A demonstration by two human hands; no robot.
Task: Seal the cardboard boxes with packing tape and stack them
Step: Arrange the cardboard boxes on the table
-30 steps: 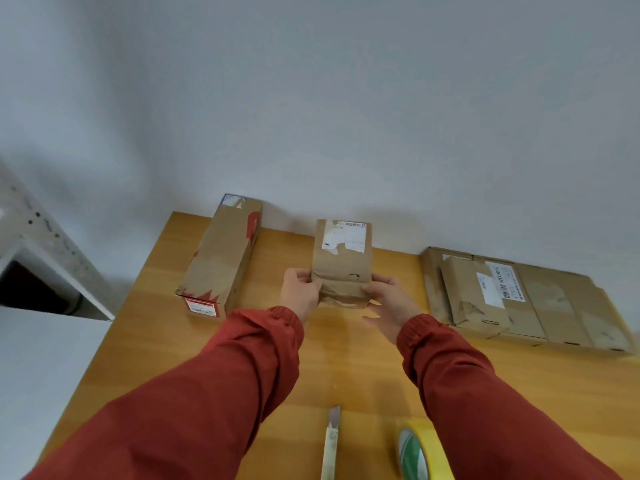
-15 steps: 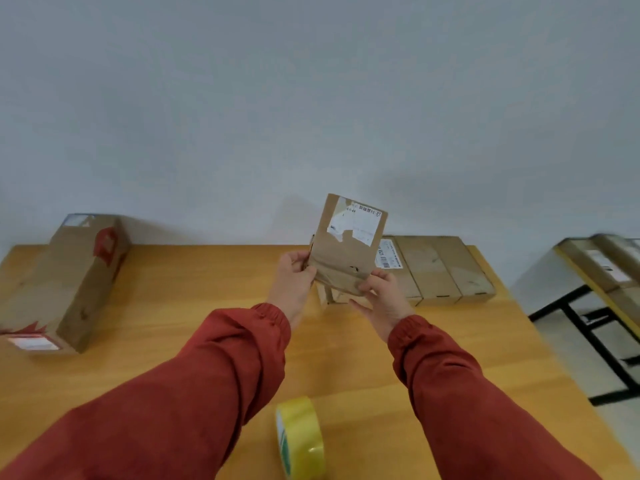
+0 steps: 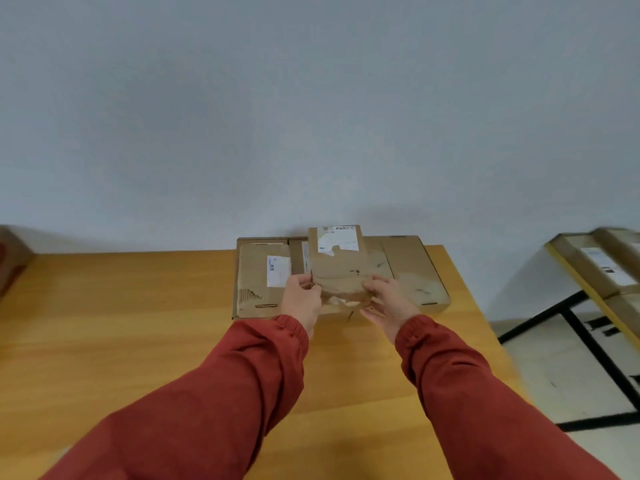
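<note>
Head view: left hand [image 3: 300,301] and right hand [image 3: 393,306], each clamped on the small box [image 3: 337,261], have carried it from mid-worktop [image 3: 138,323] over the flat boxes [image 3: 412,268] at 1 o'clock. Stacking seems nearly done.

We hold the small box [image 3: 337,268] by its near end, over the wide flat box [image 3: 408,268]. It is brown and creased, with a torn white label on top. A medium box [image 3: 259,282] with a white label lies on the flat one's left part. A fourth box [image 3: 10,261], partly cut off, is far left.
</note>
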